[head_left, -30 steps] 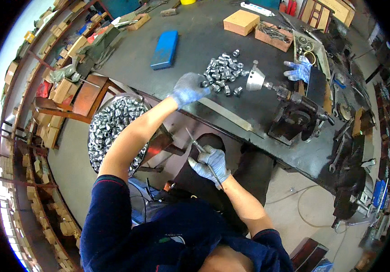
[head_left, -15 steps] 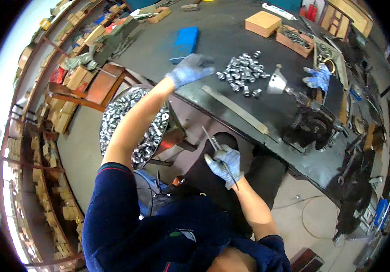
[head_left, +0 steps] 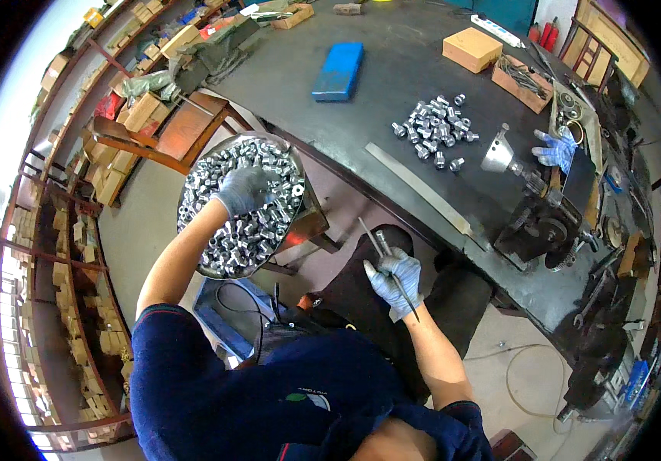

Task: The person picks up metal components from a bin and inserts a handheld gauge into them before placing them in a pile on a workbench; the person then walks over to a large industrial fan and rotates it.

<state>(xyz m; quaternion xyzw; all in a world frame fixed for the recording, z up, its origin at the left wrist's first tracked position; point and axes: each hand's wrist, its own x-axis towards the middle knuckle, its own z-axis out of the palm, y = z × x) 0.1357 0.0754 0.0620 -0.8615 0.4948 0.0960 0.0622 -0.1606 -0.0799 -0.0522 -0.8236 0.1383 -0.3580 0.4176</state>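
My left hand (head_left: 242,190), in a pale work glove, reaches into a round basin (head_left: 299,223) heaped with small shiny metal fittings (head_left: 242,250). Its fingertips are blurred against the pieces, so I cannot make out whether one is held. Over my lap, my gloved right hand (head_left: 396,281) is closed around a slim, pointed metal rod (head_left: 369,233) that looks like a thin file; its dark tip sticks out by the wrist. A short second metal piece shows beside it at the fingers. On the bench sits a loose pile of similar fittings (head_left: 436,127).
A long flat metal bar (head_left: 419,188) lies along the near edge of the dark bench (head_left: 307,142). Behind it are a blue case (head_left: 338,73) and a cardboard box (head_left: 472,50). To the right stands a geared metal device (head_left: 538,230). A wooden chair (head_left: 192,138) adjoins the basin.
My left hand has swung from above the bench edge down and left into the basin. My right hand keeps the rod at nearly the same place. The view has shifted slightly.
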